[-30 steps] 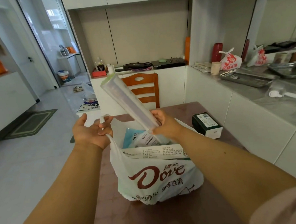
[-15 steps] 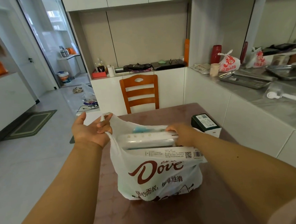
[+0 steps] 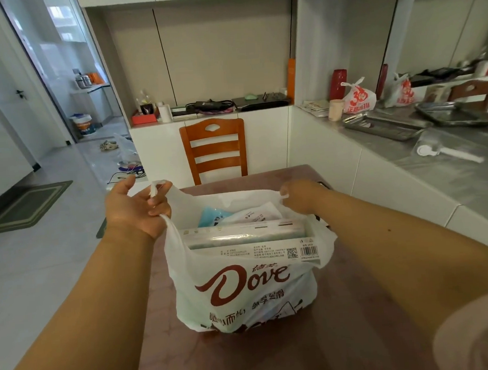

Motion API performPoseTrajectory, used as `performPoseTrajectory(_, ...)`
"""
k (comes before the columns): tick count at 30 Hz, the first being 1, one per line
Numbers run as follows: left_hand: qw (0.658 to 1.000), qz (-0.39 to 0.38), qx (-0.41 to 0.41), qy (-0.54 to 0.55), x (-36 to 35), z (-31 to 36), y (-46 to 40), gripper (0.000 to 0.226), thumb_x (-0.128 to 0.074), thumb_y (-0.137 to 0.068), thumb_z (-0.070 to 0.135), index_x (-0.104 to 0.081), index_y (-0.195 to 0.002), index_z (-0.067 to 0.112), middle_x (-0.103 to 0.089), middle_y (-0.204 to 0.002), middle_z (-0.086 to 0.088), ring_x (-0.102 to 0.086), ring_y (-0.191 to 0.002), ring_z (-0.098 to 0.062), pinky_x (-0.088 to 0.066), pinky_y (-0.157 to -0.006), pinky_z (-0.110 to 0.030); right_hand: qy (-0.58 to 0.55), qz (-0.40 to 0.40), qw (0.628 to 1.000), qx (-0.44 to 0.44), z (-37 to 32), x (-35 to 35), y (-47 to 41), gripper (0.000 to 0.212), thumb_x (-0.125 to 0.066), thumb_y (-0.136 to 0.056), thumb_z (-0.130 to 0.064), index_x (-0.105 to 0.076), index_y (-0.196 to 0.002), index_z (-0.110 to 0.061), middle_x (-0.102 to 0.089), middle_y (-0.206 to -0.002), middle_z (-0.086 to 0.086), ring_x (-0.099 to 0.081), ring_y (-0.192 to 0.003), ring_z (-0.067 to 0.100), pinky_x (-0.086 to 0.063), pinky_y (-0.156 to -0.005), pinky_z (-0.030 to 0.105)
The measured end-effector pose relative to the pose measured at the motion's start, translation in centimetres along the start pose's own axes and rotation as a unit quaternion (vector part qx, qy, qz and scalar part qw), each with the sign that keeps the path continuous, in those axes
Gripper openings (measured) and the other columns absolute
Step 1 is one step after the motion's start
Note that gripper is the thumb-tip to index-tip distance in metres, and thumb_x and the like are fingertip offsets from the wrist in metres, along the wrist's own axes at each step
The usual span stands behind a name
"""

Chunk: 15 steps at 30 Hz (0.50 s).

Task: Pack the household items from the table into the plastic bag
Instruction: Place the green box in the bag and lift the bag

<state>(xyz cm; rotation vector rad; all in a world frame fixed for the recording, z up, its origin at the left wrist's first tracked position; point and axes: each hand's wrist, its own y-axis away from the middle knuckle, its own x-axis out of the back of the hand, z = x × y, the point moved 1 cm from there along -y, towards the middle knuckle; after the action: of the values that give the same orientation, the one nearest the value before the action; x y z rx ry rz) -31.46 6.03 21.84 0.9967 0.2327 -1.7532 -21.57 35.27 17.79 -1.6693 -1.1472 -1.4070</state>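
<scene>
Hands, both up at bag mouth. Left hand [image 3: 137, 210]: fingers curled shut round left handle loop of plastic bag [image 3: 243, 293], pulling it up and out. Right hand [image 3: 302, 197]: pinched closed on bag's right rim/handle, holding that side open. I log neither as free.

Inventory, largest first:

1. Table [image 3: 360, 335], brown-red top. Bag stands on it, approx. centre, upright, mouth open toward me. From my feed I see no loose items on the near or side parts; far right corner is hidden behind right hand and bag, so can't tell what sits there.
2. Plastic bag, white w/ red lettering, visibly full to the rim.
3. Long flat box [image 3: 269, 252], printed label w/ barcode and QR, lying crosswise at near side of mouth, top edge level w/ rim.
4. Long wrap roll pack [image 3: 246, 234], lying flat just behind the box, inside bag, ends touching bag walls.
5. White pouch [image 3: 253, 214], tucked behind roll, tilted.
6. Blue packet [image 3: 210, 215], at back left, partly covered.

Status, my est.: packing mostly done, four items in. Remaining: check hidden far corner for leftover, then gather both handles. Roll and box sit high, so closing handles over them may be tight.

Not part of job: wooden chair [image 3: 215, 149] beyond table; counter [image 3: 435, 156] at right w/ trays and other bags.
</scene>
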Motion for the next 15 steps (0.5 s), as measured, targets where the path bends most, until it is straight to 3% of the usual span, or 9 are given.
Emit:
performPoseTrajectory(2,0.996,0.029,-0.010,-0.087,-0.7,-0.1,-0.5,0.040,-0.046,-0.090,0.036,-0.053,-0.113,0.005,-0.067,-0.075,-0.008,-0.042,-0.037,-0.007,-0.034,-0.034,-0.015,-0.053,0.048,0.997,-0.014,1.2,0.0,-0.9,0.029,-0.049,-0.096,-0.026,-0.063,-0.073,-0.015,-0.063,-0.077,-0.001,-0.064,-0.087,0.025,-0.052,-0.086,0.034)
performPoseTrajectory(3,0.989,0.052,-0.022,-0.136,-1.1,-0.2,-0.7,0.033,-0.047,-0.090,0.035,-0.053,-0.110,0.009,-0.067,-0.074,-0.007,-0.043,-0.038,-0.007,-0.036,-0.036,-0.015,-0.090,0.070,0.993,-0.036,1.8,0.0,-1.3,0.030,-0.050,-0.094,-0.027,-0.058,-0.067,-0.017,-0.061,-0.072,0.000,-0.062,-0.081,0.025,-0.052,-0.080,0.033)
performPoseTrajectory(7,0.955,0.134,-0.064,-0.255,-2.3,-1.0,-1.2,0.040,-0.051,-0.091,0.033,-0.055,-0.124,0.010,-0.069,-0.101,-0.011,-0.048,-0.049,-0.009,-0.048,-0.047,-0.026,-0.219,0.109,0.961,-0.128,5.1,-0.5,-1.9,0.016,-0.054,-0.094,-0.030,-0.060,-0.094,-0.015,-0.063,-0.093,0.008,-0.060,-0.091,0.026,-0.043,-0.078,0.030)
performPoseTrajectory(10,0.949,0.119,-0.077,-0.281,-2.8,-1.7,-1.8,0.038,-0.050,-0.092,0.034,-0.057,-0.121,0.009,-0.071,-0.096,-0.010,-0.049,-0.037,-0.006,-0.050,-0.042,-0.019,-0.240,0.091,0.944,-0.210,8.3,-2.0,-2.3,0.041,-0.060,-0.090,-0.030,-0.053,-0.123,-0.007,-0.061,-0.121,0.014,-0.059,-0.108,0.032,-0.045,-0.085,0.033)
performPoseTrajectory(15,0.956,0.104,-0.073,-0.266,-3.0,-2.9,-4.1,0.031,-0.051,-0.089,0.034,-0.061,-0.105,0.010,-0.072,-0.098,-0.008,-0.046,-0.033,-0.006,-0.047,-0.039,-0.018,-0.240,0.055,0.932,-0.265,12.0,-6.4,-5.1,0.072,-0.072,-0.080,-0.038,-0.042,-0.138,-0.009,-0.052,-0.138,0.014,-0.054,-0.121,0.032,-0.045,-0.095,0.035)
